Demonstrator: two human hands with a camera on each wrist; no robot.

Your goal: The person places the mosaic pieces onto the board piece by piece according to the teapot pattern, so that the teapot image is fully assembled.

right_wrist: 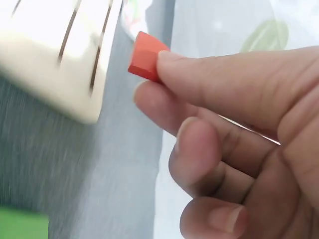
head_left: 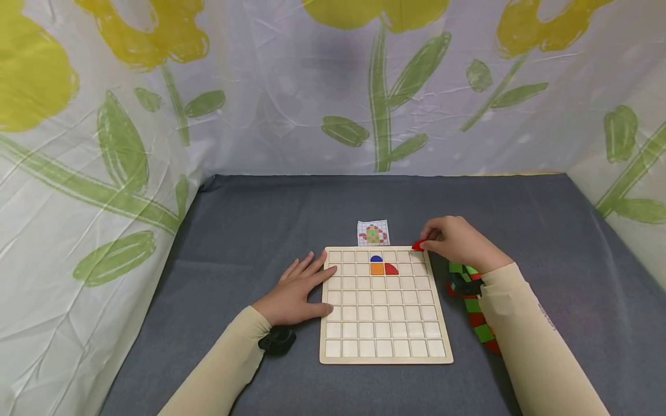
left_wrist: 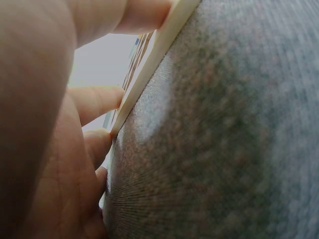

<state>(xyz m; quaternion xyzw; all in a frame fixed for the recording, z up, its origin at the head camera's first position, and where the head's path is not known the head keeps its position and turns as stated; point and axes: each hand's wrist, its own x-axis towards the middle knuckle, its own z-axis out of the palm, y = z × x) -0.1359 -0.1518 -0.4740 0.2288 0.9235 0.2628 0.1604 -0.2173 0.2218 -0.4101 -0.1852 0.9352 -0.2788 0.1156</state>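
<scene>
A wooden grid board (head_left: 387, 348) lies flat in front of me. In its upper rows sit a blue half-round tile (head_left: 376, 259), an orange square tile (head_left: 377, 268) and a red quarter-round tile (head_left: 391, 269). My left hand (head_left: 299, 296) rests at the board's left edge, fingers spread, with thumb and fingertips touching the frame. Between thumb and index finger my right hand (head_left: 458, 240) pinches a small red tile (right_wrist: 146, 56), held over the board's top right corner. The right hand's other fingers are loosely curled, as the right wrist view shows.
Behind the board's top edge lies a small picture card (head_left: 373, 233) with a red, green and orange grid pattern. Several green and red tiles (head_left: 484, 333) lie right of the board, partly hidden by the right forearm. A white flowered cloth (head_left: 291, 86) hangs behind the grey table (head_left: 270, 214).
</scene>
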